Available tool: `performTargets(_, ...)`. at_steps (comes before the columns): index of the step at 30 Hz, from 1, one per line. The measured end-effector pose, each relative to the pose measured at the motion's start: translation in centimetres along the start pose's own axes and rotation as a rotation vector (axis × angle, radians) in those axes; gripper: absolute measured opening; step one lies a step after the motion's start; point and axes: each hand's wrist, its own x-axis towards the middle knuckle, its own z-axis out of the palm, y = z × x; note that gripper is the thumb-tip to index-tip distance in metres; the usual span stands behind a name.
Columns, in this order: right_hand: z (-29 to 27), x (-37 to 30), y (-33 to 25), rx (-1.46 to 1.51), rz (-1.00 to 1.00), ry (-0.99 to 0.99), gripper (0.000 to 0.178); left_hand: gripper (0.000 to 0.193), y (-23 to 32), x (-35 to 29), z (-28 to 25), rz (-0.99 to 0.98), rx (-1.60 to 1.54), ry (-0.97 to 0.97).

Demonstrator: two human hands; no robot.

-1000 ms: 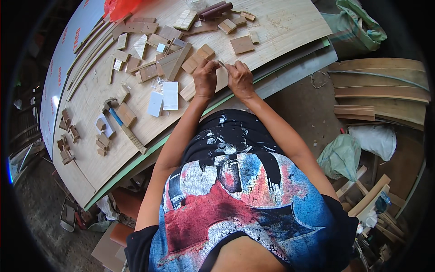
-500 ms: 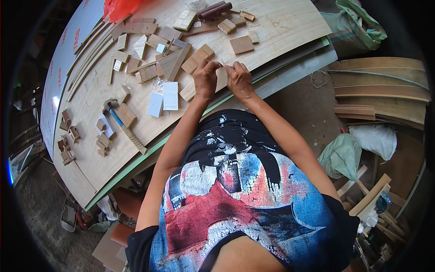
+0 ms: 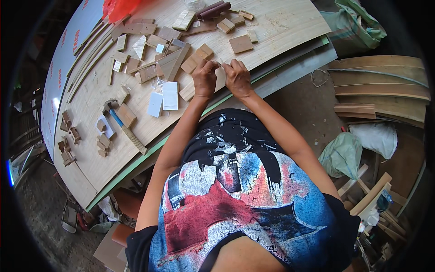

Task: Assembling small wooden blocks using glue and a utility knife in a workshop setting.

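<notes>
Close together over the table's near edge, my left hand and my right hand both have their fingers pinched. Something small and pale shows between the fingertips, too small to name. Beneath the hands lies a pale wooden board, partly hidden by them. Just beyond my left hand are light brown wood blocks. Two white rectangular pieces, one standing nearer my left hand and another beside it, lie left of my left wrist. A square wood block rests beyond my right hand.
A blue-handled hammer lies on the wooden tabletop at left, among several wood offcuts. Long thin strips run along the far left. A red plastic bag sits at the back. Sacks and curved boards stand on the right.
My right hand has shifted very slightly to the left and up. Both hands stay pinched in nearly the same place, and the things on the table have not moved.
</notes>
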Motion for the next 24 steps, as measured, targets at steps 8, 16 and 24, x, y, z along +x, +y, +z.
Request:
performTargets(8,-0.4,0.0,-0.2,0.045,0.073,0.008,0.014,0.004,0.0,0.0,-0.1,0.012,0.01,0.003)
performTargets(16,0.2,-0.1,0.3,-0.036,0.007,0.002,0.01,0.005,0.2,0.1,0.0,0.007,0.01,-0.022)
performTargets(24,-0.8,0.3,-0.7,0.043,0.059,0.023,0.013,0.005,0.0,0.0,0.0,0.001,0.011,-0.008)
